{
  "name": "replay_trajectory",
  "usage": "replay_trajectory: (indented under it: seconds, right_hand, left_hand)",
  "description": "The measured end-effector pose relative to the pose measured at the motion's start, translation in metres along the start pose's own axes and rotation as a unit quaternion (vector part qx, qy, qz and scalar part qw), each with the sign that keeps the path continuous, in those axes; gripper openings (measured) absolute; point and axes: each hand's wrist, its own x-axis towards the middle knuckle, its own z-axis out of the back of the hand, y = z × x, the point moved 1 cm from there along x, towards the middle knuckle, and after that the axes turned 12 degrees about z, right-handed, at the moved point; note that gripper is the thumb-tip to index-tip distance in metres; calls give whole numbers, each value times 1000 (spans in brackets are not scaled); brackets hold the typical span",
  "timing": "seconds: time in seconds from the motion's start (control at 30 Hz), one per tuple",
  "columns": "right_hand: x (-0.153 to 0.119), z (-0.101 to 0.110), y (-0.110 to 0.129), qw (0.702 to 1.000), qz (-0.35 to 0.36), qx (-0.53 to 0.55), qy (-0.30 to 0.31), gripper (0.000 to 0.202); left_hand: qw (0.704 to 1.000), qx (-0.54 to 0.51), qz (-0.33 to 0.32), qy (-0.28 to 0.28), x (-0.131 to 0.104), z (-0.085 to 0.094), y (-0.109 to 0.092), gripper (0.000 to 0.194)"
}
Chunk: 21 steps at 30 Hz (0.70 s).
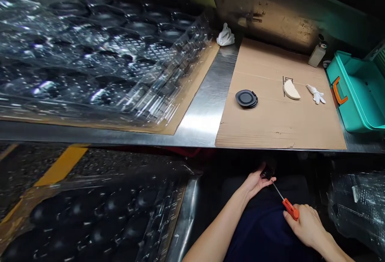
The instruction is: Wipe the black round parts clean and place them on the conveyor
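Observation:
Below the bench edge, my left hand point(258, 182) holds a small dark part point(267, 173), its details lost in shadow. My right hand point(306, 224) is closed on the orange handle of a tool point(291, 209) with a thin metal shaft. The shaft's tip points up and left and reaches the fingers of my left hand; whether it touches the part is unclear. Above, dark round pieces point(246, 98) lie stacked on a cardboard sheet point(270, 125). Farther right on it are a cream half-round pad point(291, 89) and a white cloth-like piece point(316, 94).
Clear trays of dark round parts point(144, 27) cover the bench's left side; another tray point(99, 218) stands lower left. A crumpled white item point(225, 35) lies at the back. A bottle point(317, 54) and a teal bin point(350, 93) stand right. Plastic wrapping point(357, 202) is lower right.

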Motion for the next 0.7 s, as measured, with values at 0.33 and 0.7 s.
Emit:
replay_trajectory:
  seconds: [0.33,0.7]
  right_hand:
    - [-2,1,-3,1000,-11,23,-6,42]
    - [-26,15,-4,992,22,112,-54,35]
  left_hand:
    - [1000,-15,25,-11,-7,-7,-4,51]
    - [993,88,7,-82,-17,-1,9,37]
